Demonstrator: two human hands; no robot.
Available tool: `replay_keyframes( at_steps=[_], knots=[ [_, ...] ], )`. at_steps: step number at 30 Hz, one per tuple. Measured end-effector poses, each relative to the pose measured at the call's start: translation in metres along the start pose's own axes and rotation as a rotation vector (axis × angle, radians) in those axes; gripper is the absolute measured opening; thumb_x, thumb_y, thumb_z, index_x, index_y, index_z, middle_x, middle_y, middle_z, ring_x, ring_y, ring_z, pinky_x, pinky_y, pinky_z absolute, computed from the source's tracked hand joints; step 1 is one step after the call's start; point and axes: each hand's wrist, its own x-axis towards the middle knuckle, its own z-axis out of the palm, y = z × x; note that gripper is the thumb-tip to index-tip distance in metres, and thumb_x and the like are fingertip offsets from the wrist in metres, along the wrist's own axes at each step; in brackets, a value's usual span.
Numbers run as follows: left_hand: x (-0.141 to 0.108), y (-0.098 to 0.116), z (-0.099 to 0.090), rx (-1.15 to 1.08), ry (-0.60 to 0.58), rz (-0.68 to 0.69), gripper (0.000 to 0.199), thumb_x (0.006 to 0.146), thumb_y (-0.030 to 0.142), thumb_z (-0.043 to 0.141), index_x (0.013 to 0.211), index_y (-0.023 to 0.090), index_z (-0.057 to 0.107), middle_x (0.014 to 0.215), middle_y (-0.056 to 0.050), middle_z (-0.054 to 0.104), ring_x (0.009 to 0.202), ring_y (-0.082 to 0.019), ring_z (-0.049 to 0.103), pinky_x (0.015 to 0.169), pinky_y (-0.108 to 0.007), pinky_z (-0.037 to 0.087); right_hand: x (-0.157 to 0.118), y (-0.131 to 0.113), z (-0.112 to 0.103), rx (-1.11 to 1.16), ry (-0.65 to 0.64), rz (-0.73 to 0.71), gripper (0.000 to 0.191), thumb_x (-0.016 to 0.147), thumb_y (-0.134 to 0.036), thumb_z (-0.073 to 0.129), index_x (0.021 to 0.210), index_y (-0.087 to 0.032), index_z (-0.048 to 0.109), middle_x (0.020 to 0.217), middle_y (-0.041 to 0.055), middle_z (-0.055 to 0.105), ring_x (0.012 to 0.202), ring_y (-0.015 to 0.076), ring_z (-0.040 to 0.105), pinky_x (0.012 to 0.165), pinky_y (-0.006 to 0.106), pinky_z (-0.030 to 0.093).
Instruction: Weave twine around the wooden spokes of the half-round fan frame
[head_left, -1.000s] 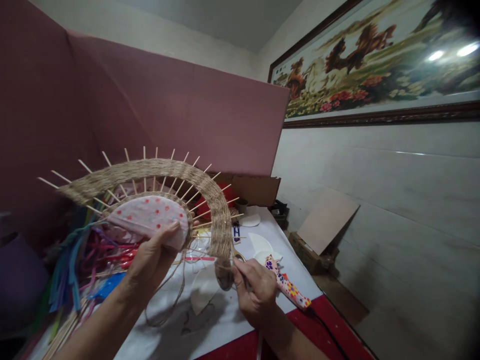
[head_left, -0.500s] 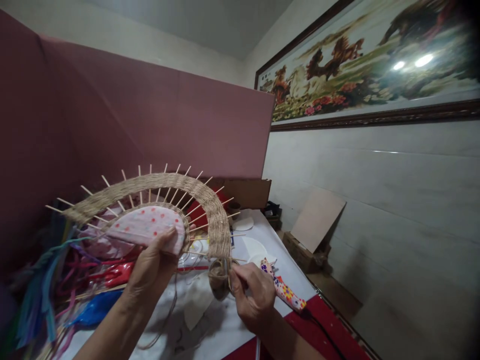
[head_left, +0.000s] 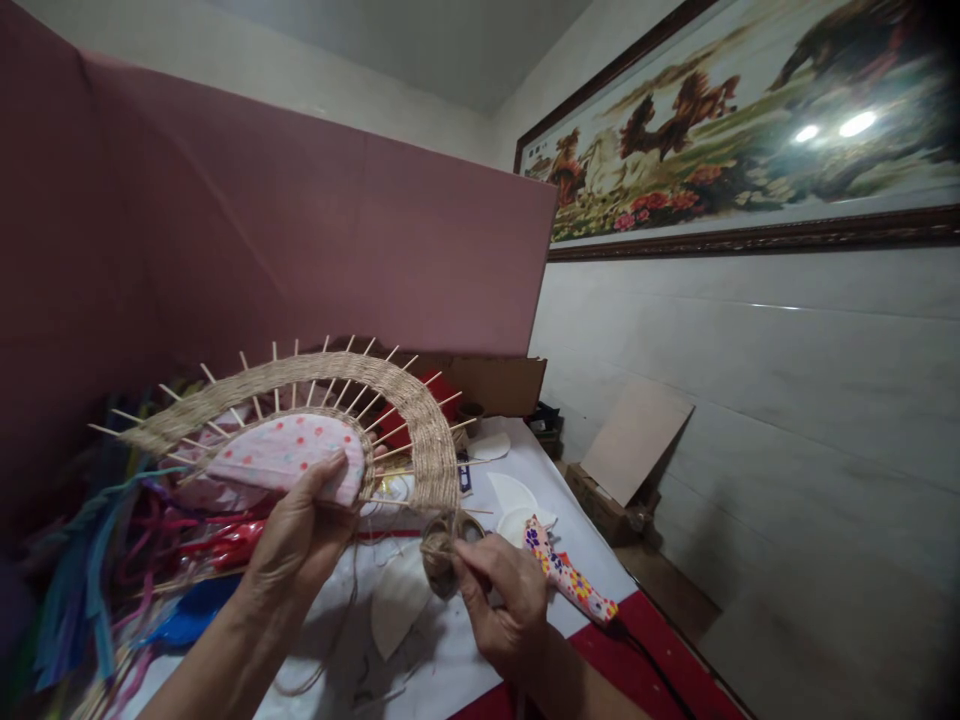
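My left hand [head_left: 311, 515] grips a half-round fan [head_left: 289, 455] by its pink dotted cloth centre, thumb in front. Thin wooden sticks radiate from that centre, and a band of woven twine [head_left: 375, 375] arches across them. My right hand [head_left: 506, 595] is closed in a pinch at the band's lower right end, on twine [head_left: 455, 522] that comes off the weaving. Behind those fingertips sits a brownish ball of twine [head_left: 439, 555], partly covered.
A flower-patterned glue gun [head_left: 570, 575] with a black cord lies at the right. White cut pieces [head_left: 401, 600] lie on the white sheet. Blue strips [head_left: 82, 590], a blue plastic item [head_left: 191, 612] and red plastic crowd the left. Cardboard [head_left: 495, 385] stands at the back.
The fan has tilted and shifted slightly left and down. My right hand has moved a little down with the twine, its pinch still closed. The view has shifted slightly.
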Motion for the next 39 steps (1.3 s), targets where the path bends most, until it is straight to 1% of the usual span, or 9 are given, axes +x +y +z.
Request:
replay_keyframes(
  at_steps=[5, 10, 14, 21, 25, 28, 33, 36, 39],
  knots=[
    [-0.002, 0.003, 0.003, 0.003, -0.002, 0.014, 0.021, 0.078, 0.0, 0.049, 0.087, 0.011, 0.064, 0.075, -0.004, 0.069, 0.07, -0.012, 0.065, 0.064, -0.023, 0.056, 0.0, -0.001, 0.0, 0.067, -0.017, 0.021, 0.031, 0.074, -0.002, 0.056, 0.1, -0.017, 0.056, 0.072, 0.0042, 0.062, 0.064, 0.0137, 0.056, 0.055, 0.026, 0.044],
    [-0.003, 0.003, 0.003, -0.003, 0.012, 0.016, 0.021, 0.077, -0.002, 0.048, 0.083, 0.01, 0.064, 0.072, -0.005, 0.068, 0.068, -0.011, 0.065, 0.064, -0.02, 0.056, 0.004, -0.005, 0.0, 0.134, 0.001, -0.046, 0.033, 0.073, 0.0, 0.056, 0.103, -0.015, 0.057, 0.067, 0.0034, 0.061, 0.06, 0.0129, 0.054, 0.051, 0.025, 0.043],
    [-0.003, 0.003, 0.003, -0.006, 0.036, 0.002, 0.02, 0.076, -0.002, 0.049, 0.082, 0.011, 0.064, 0.072, -0.005, 0.068, 0.069, -0.013, 0.065, 0.062, -0.021, 0.056, 0.002, -0.007, -0.001, 0.108, 0.027, -0.041, 0.033, 0.072, -0.001, 0.057, 0.102, -0.016, 0.058, 0.068, 0.0032, 0.061, 0.06, 0.0125, 0.055, 0.052, 0.025, 0.044],
    [-0.003, 0.002, 0.004, -0.018, 0.027, 0.02, 0.023, 0.078, -0.003, 0.047, 0.081, 0.012, 0.064, 0.067, -0.003, 0.067, 0.061, -0.01, 0.063, 0.059, -0.018, 0.056, 0.0, -0.008, -0.005, 0.069, 0.076, -0.029, 0.032, 0.073, -0.004, 0.057, 0.102, -0.017, 0.058, 0.072, 0.0033, 0.064, 0.061, 0.0128, 0.058, 0.055, 0.025, 0.046],
    [-0.002, 0.001, 0.003, -0.003, 0.022, 0.025, 0.022, 0.078, -0.003, 0.047, 0.081, 0.011, 0.064, 0.072, -0.005, 0.068, 0.064, -0.011, 0.064, 0.059, -0.019, 0.056, -0.001, -0.009, -0.004, 0.079, 0.062, -0.026, 0.032, 0.074, -0.004, 0.056, 0.103, -0.017, 0.058, 0.073, 0.0033, 0.064, 0.063, 0.0132, 0.059, 0.056, 0.025, 0.047],
    [-0.001, 0.0, 0.001, 0.026, 0.025, 0.029, 0.02, 0.078, -0.002, 0.048, 0.078, 0.01, 0.064, 0.071, -0.005, 0.068, 0.065, -0.011, 0.064, 0.061, -0.019, 0.056, -0.003, -0.008, -0.002, 0.091, 0.049, -0.02, 0.032, 0.073, -0.004, 0.057, 0.102, -0.017, 0.058, 0.067, 0.0021, 0.06, 0.057, 0.012, 0.054, 0.051, 0.025, 0.044],
    [-0.002, 0.002, 0.003, 0.017, 0.042, 0.029, 0.02, 0.078, -0.002, 0.048, 0.076, 0.01, 0.063, 0.067, -0.003, 0.067, 0.061, -0.009, 0.063, 0.058, -0.017, 0.055, -0.003, -0.006, -0.002, 0.066, 0.024, -0.022, 0.032, 0.074, -0.005, 0.056, 0.103, -0.017, 0.057, 0.068, 0.0021, 0.061, 0.059, 0.0126, 0.055, 0.054, 0.026, 0.044],
    [-0.005, 0.006, 0.006, 0.004, 0.075, 0.005, 0.019, 0.078, -0.001, 0.049, 0.079, 0.012, 0.063, 0.065, -0.001, 0.066, 0.059, -0.009, 0.063, 0.055, -0.018, 0.055, -0.002, -0.006, -0.001, 0.02, 0.019, -0.008, 0.026, 0.074, -0.007, 0.056, 0.098, -0.018, 0.058, 0.065, 0.0003, 0.06, 0.056, 0.0119, 0.055, 0.054, 0.025, 0.043],
    [-0.006, 0.01, 0.008, 0.005, 0.09, -0.014, 0.019, 0.076, 0.0, 0.05, 0.082, 0.012, 0.064, 0.066, -0.002, 0.067, 0.06, -0.011, 0.063, 0.057, -0.022, 0.056, -0.003, -0.005, 0.001, -0.02, 0.055, 0.058, 0.015, 0.076, -0.01, 0.056, 0.087, -0.018, 0.058, 0.064, 0.0, 0.058, 0.056, 0.0119, 0.054, 0.053, 0.024, 0.042]
  ],
)
